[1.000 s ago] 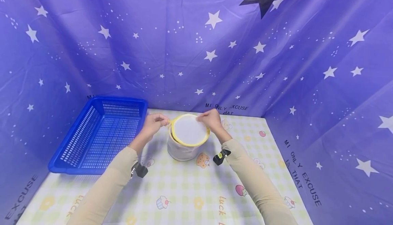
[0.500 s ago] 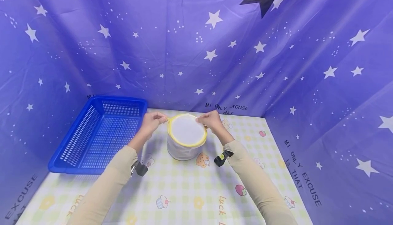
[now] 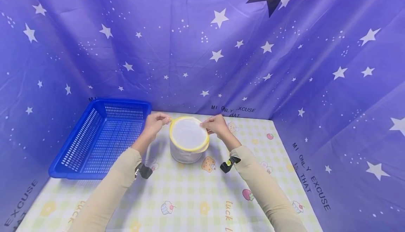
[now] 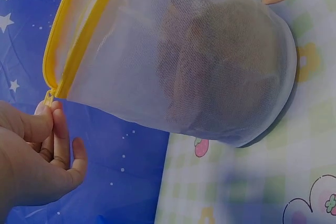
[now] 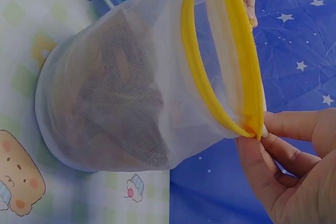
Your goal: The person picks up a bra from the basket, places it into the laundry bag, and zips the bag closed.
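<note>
A white mesh laundry bag (image 3: 186, 154) stands upright on the table, its round white lid (image 3: 190, 133) edged with a yellow zipper (image 5: 247, 51). Between the lid and the bag's rim the zipper is parted, and the gap shows in both wrist views. Something brownish and dark, perhaps cloth (image 4: 220, 56), shows blurred through the mesh. My left hand (image 3: 154, 124) pinches the small yellow zipper pull (image 4: 50, 97) at the bag's left. Across from it, my right hand (image 3: 217, 126) pinches the yellow edge of the lid and rim with thumb and fingers.
To the left stands a blue perforated plastic basket (image 3: 114, 144), close to the left forearm. A checked tablecloth (image 3: 186, 189) with printed cartoons covers the table. Purple star-printed curtains (image 3: 177, 49) enclose its back and sides.
The lid has shifted left over the bag, so the gap at its left has closed and one shows at the front right. My left hand has moved slightly left.
</note>
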The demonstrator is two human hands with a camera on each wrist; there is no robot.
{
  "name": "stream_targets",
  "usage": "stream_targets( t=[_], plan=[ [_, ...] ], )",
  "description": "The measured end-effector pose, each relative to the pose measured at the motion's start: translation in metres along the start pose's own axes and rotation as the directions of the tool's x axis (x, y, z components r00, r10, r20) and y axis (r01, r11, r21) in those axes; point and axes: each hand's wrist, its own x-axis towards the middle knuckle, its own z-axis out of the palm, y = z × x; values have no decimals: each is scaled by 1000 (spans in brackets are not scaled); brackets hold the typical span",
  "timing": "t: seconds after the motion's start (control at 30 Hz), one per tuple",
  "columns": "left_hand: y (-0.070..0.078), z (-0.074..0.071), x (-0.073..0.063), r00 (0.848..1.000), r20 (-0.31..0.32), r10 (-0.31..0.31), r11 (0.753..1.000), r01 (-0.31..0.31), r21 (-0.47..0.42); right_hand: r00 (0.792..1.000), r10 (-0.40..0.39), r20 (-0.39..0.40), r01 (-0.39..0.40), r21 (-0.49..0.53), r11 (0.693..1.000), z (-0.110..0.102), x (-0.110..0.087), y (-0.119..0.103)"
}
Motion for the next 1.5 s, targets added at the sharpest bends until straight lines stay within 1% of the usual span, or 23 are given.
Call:
stream_targets(
  t=[0.23,0.4,0.6,0.77,0.97,1.1,1.23,1.37,1.5],
  plan=[
    [1,0,-1,1000,23,-9,1000,9,8,1000,7,2,-7,-15,1000,0,1,0],
    [0,-1,-2,1000,26,-7,1000,7,-1,1000,3,-2,-3,-17,1000,2,2,-2],
    [-1,-1,-2,999,32,-5,1000,5,2,1000,-11,15,11,-7,1000,2,3,-5],
    [-1,0,-2,999,37,-4,1000,4,4,1000,-6,17,7,-41,999,3,7,-7],
    [0,1,-2,999,34,-12,1000,11,11,998,-52,34,54,-58,997,7,12,-10],
    [1,2,-2,999,36,-20,1000,21,-1,996,-84,39,87,-87,992,11,15,-11],
    [0,2,-2,999,38,-26,999,26,-18,994,-99,37,102,-103,989,13,16,-14],
    [-1,2,-1,999,37,-24,999,25,-23,996,-85,34,88,-111,990,15,16,-17],
    [-3,1,-1,999,35,-22,999,23,-26,998,-54,41,59,-110,992,15,16,-18]
  ],
)
